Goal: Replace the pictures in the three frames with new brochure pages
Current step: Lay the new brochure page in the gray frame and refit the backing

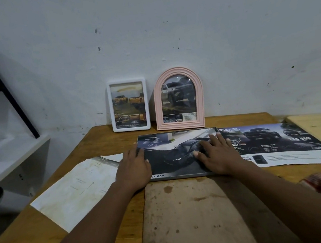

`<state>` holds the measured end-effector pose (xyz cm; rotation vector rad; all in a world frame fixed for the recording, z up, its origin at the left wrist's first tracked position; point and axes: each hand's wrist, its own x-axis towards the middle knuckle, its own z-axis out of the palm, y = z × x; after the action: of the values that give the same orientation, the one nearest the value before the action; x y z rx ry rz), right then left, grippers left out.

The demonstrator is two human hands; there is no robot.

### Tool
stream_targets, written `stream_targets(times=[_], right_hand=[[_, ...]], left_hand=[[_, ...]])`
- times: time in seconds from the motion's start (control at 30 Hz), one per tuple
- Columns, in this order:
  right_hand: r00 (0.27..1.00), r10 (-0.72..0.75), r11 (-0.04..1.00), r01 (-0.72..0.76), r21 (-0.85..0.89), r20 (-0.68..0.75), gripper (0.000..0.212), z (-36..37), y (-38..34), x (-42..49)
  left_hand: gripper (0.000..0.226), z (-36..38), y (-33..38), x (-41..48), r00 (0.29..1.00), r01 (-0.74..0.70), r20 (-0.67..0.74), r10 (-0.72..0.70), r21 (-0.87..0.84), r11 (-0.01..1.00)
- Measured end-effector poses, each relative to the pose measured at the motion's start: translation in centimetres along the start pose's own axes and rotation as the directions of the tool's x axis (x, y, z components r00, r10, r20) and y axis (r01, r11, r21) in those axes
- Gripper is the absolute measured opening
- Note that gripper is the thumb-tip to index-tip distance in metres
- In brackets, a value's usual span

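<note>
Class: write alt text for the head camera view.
A left hand and right hand rest flat on a car brochure page in a grey frame on a wooden table. A white frame and pink arched frame stand at the wall.

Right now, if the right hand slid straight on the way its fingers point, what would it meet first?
Probably the pink arched frame standing upright ahead. The right hand lies flat on the dark brochure page, with its fingers aimed forward and slightly left. Depth is hard to judge from this one view.
</note>
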<state>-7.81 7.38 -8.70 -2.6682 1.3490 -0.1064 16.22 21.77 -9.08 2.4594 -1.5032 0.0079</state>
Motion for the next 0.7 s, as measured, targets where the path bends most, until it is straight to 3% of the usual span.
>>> stream_targets(times=[0.1,0.2,0.3,0.5,0.7], right_hand=[[0.996,0.045,0.998,-0.042,-0.041,0.078,0.077,0.2,0.3,0.2],[0.995,0.056,0.997,-0.052,-0.061,0.077,0.078,0.3,0.6,0.3],[0.996,0.054,0.997,-0.050,-0.057,0.074,0.077,0.3,0.7,0.4],[0.999,0.007,0.998,-0.010,-0.067,-0.050,0.073,0.3,0.4,0.0],[0.999,-0.025,0.999,0.023,-0.034,-0.046,0.068,0.0,0.6,-0.2]], left_hand=[[0.060,-0.5,-0.3,0.5,0.988,-0.096,0.124,0.093,0.022,0.995],[0.067,-0.4,-0.1,0.8,0.965,-0.063,0.247,0.084,-0.089,0.994],[0.075,-0.2,0.1,1.2,0.950,-0.071,0.305,0.075,-0.024,0.997],[0.078,0.2,-0.2,1.2,0.951,-0.041,0.303,0.059,-0.064,0.997],[0.082,0.6,-0.3,1.2,0.963,-0.005,0.266,0.041,-0.136,0.991]])
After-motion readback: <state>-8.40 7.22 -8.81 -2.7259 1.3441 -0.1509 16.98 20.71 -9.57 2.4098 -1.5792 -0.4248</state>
